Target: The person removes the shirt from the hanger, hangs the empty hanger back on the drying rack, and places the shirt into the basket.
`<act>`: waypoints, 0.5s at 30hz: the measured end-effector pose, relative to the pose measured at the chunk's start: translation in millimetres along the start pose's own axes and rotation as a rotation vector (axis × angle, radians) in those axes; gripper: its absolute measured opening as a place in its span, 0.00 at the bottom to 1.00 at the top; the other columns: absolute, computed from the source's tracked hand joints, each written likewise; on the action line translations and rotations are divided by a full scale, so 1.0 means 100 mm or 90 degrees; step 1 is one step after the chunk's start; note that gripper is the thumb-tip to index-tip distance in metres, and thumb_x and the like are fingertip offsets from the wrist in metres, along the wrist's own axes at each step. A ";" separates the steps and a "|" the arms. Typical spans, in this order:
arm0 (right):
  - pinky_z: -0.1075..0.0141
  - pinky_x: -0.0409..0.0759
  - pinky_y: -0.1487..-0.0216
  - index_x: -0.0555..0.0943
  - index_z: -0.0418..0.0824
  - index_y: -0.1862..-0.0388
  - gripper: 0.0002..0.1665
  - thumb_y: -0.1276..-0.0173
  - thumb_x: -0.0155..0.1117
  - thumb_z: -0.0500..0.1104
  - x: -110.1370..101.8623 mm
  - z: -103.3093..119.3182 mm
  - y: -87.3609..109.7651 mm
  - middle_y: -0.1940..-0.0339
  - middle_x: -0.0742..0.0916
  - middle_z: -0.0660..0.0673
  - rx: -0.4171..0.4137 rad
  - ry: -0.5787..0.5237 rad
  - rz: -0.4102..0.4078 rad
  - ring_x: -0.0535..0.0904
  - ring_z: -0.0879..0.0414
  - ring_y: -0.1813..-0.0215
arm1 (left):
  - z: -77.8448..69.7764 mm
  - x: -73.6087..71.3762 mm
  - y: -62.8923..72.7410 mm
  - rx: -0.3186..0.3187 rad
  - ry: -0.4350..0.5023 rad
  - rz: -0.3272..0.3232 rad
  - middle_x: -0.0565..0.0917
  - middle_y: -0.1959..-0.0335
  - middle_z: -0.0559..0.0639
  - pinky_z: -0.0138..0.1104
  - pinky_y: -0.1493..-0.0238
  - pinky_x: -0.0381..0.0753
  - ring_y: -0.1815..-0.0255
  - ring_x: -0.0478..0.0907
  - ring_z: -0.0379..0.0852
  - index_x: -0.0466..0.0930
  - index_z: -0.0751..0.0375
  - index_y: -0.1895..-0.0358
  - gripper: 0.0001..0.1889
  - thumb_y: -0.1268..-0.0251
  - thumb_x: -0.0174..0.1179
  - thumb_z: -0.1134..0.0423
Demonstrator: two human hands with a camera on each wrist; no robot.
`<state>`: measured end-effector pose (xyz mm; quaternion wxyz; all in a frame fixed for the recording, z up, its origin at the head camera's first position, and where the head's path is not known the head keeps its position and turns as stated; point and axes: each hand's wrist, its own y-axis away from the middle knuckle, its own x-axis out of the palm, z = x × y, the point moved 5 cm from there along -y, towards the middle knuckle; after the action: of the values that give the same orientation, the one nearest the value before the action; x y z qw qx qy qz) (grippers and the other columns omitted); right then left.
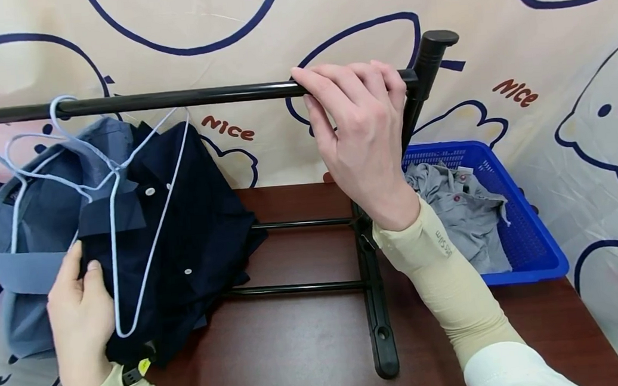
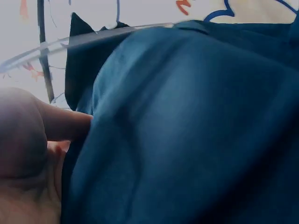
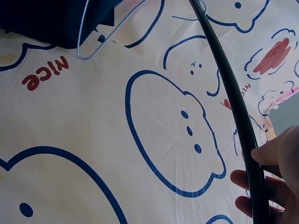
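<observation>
Two hands show in the head view: the left hand (image 1: 83, 316) pinches the edge of the navy shirt (image 1: 196, 189), which hangs just to that hand's right, and the right hand (image 1: 363, 117) has its fingers over the rail (image 1: 200, 96). At least two hangers (image 1: 114, 248) sit above the left hand, one crossing the front of the navy shirt. One blue shirt (image 1: 36, 215) hangs behind and left of that hand; one basket (image 1: 533, 237), holding one grey shirt (image 1: 458, 212), stands to the right of the right hand. The step appears to be settling the navy shirt on its hanger with the rail steadied; the next move seems to call for freeing the cloth without dragging the hanger

From the left wrist, one fold of navy shirt fills the space beside the left hand, a finger against it; the rest of that grip cannot be told

From the right wrist, the right hand's thumb and curled fingers clasp one rail, with the navy shirt well away from them
</observation>
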<state>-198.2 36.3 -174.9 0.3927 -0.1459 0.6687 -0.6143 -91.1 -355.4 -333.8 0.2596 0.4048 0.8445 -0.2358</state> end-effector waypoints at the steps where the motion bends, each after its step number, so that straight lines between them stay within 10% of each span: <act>1: 0.54 0.55 0.31 0.86 0.45 0.39 0.20 0.17 0.51 0.48 0.00 0.00 0.00 0.46 0.88 0.49 0.000 -0.001 0.000 0.74 0.49 0.45 | 0.03 0.03 -0.01 0.001 0.002 0.014 0.56 0.20 0.51 0.44 0.23 0.47 0.21 0.52 0.50 0.53 0.54 0.18 0.28 0.17 0.37 0.59; 9: 0.53 0.56 0.32 0.87 0.45 0.41 0.17 0.19 0.54 0.45 -0.02 0.01 0.00 0.48 0.88 0.49 -0.005 -0.002 -0.021 0.75 0.48 0.46 | 0.16 0.28 -0.06 0.081 -0.030 0.096 0.75 0.40 0.76 0.53 0.40 0.67 0.44 0.73 0.66 0.58 0.61 0.20 0.27 0.16 0.38 0.60; 15: 0.54 0.56 0.32 0.87 0.45 0.41 0.19 0.18 0.52 0.46 -0.01 0.01 0.00 0.47 0.88 0.49 -0.005 -0.001 -0.009 0.74 0.49 0.46 | 0.24 0.48 -0.08 0.110 -0.059 0.174 0.61 0.27 0.77 0.66 0.34 0.58 0.31 0.60 0.78 0.58 0.68 0.22 0.27 0.17 0.36 0.59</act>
<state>-196.9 35.7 -174.5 0.3884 -0.1529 0.6694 -0.6146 -116.9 -347.6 -380.9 0.2924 0.5256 0.7451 -0.2883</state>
